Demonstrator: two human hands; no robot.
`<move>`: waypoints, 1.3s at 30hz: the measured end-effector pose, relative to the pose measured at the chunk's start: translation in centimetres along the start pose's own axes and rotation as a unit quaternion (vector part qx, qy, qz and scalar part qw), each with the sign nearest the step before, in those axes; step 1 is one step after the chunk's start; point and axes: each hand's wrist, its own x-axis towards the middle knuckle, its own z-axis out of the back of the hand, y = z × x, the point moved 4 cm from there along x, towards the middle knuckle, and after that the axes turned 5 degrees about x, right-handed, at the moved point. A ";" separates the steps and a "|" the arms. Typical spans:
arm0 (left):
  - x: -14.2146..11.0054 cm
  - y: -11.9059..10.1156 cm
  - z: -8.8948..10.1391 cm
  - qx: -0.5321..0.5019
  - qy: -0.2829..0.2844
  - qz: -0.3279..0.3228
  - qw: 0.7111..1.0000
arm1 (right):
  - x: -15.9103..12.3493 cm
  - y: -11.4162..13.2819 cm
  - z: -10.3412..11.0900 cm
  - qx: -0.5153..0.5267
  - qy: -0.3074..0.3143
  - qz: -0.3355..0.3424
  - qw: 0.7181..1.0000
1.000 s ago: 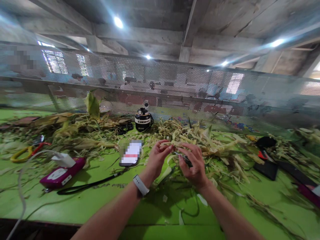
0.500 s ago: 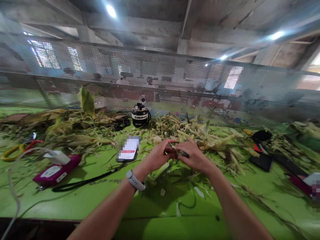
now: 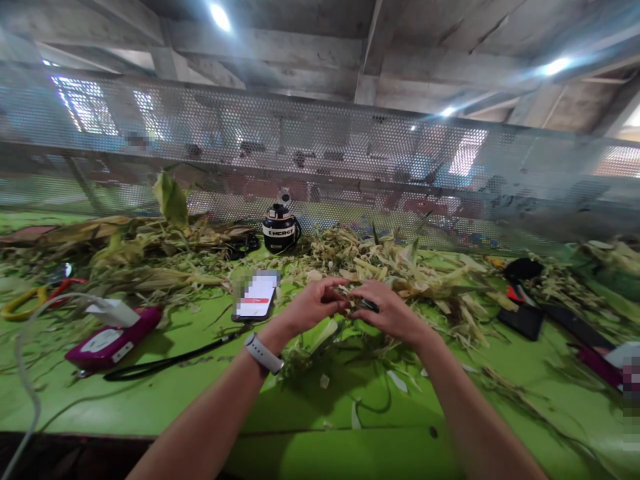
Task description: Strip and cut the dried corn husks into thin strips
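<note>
My left hand (image 3: 311,307), with a pale watch band (image 3: 264,353) on its wrist, pinches a small plant scrap (image 3: 345,291) between thumb and fingers. Close beside it, my right hand (image 3: 387,312) is curled around a small dark tool (image 3: 370,305); its kind is hidden by the fingers. The fingertips of both hands almost meet over shredded corn husks. Green leaf strips (image 3: 325,335) lie just below the hands. Behind them spreads a heap of torn corn husks (image 3: 400,263).
A black bottle (image 3: 279,230) stands at the back before a perforated metal screen (image 3: 320,153). Left lie a phone (image 3: 256,297), a purple power strip (image 3: 113,340) and yellow-handled scissors (image 3: 25,303). A husk pile (image 3: 125,257) covers the back left. Right is a dark flat object (image 3: 523,322).
My left wrist has shifted slightly left and its fingers have opened a little around the scrap. My right hand stays nearly in place, with the dark tool still in it.
</note>
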 end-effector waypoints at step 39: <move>0.2 0.5 0.7 0.248 0.030 0.004 0.968 | -0.2 0.2 -0.5 0.042 0.038 -0.098 0.994</move>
